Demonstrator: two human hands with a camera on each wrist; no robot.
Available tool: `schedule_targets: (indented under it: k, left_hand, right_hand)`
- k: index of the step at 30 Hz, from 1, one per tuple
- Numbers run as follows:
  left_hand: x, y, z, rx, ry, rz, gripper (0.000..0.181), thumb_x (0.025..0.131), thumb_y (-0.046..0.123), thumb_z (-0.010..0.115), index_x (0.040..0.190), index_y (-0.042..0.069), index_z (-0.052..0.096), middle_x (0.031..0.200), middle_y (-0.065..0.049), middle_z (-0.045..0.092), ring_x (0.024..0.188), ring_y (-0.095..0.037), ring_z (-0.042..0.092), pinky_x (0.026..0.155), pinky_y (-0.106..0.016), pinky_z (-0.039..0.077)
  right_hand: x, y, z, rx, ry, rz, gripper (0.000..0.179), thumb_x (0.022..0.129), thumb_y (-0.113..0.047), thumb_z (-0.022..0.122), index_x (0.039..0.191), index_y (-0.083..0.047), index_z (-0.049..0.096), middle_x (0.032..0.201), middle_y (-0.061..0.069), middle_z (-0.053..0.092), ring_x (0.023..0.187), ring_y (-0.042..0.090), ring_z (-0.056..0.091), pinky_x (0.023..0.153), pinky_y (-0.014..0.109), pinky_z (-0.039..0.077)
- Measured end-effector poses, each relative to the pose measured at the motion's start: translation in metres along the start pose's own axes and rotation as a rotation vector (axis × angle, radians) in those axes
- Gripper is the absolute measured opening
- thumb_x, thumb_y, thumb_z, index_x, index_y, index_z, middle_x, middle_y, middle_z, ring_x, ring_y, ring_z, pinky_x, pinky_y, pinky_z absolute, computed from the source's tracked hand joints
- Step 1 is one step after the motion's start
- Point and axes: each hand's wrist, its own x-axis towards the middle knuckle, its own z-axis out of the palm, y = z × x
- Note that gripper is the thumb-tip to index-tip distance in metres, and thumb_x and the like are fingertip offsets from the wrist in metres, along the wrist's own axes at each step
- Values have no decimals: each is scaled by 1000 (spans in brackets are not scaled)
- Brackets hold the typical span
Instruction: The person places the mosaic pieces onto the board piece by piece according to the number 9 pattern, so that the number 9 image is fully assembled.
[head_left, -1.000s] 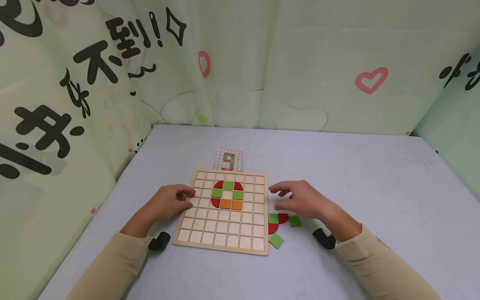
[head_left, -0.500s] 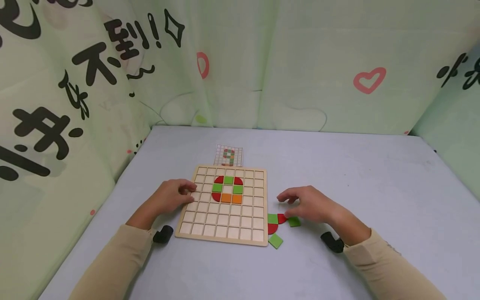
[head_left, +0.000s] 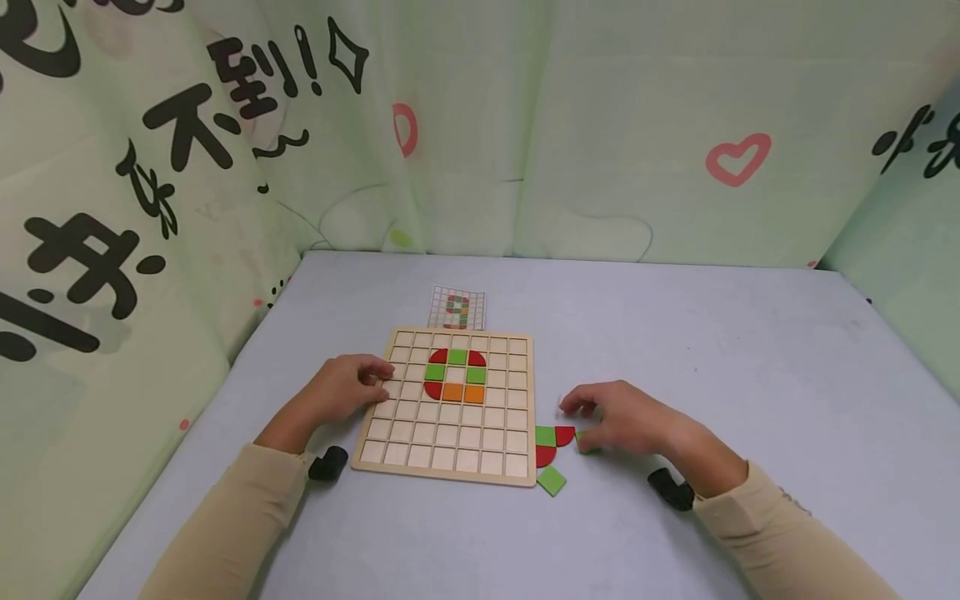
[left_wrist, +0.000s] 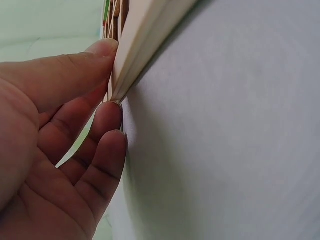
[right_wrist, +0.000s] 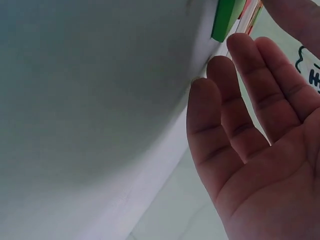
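Note:
A wooden grid board [head_left: 446, 435] lies flat on the table, with red quarter-round, green and orange tiles [head_left: 462, 393] forming a ring in its upper half. My left hand [head_left: 348, 387] pinches the board's left edge; in the left wrist view the thumb [left_wrist: 95, 55] is on the rim and the fingers are curled beside and below it. My right hand [head_left: 626, 417] hovers right of the board, its fingers loosely bent and apart. Its thumb is at a loose green tile [right_wrist: 226, 20], partly hidden in the head view. Whether it touches is unclear.
A printed pattern card [head_left: 457, 307] lies behind the board, its near end covered. By the right edge lie a green square [head_left: 546, 436], red quarter-rounds [head_left: 546, 456] and a turned green square [head_left: 552, 481]. A printed curtain [head_left: 600, 125] surrounds the white table [head_left: 712, 358].
The board has slid slightly away with my left hand on it, and the card has shifted back too. My right hand has left the board's right side and come down over the loose green tile.

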Motion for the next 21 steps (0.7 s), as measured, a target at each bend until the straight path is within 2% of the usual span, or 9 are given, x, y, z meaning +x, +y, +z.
schedule_targets:
  k: [6,12,21]
  left_hand:
    - [0,1,1,-13,-3,-12,32,89,12,74,120,6,69,112,-6,67,100,-24,59,86,-40,49]
    - [-1,2,0,-22,2,-14,32,89,11,74,120,6,69,112,-7,67,100,-25,58,85,-39,48]
    - [-2,3,1,-15,8,-15,32,90,12,73,121,6,68,114,-6,67,101,-25,58,86,-41,48]
  right_hand:
    - [-1,1,2,-40,13,14,41,79,-10,82,117,-10,67,109,-3,64,102,22,56,89,42,48]
    - [-1,2,1,-56,34,30,30,81,-11,81,108,-10,68,97,-5,63,92,19,57,85,39,50]
    - [-3,2,-1,-68,7,37,27,82,-6,79,106,-11,68,97,-4,64,92,20,57,86,41,51]
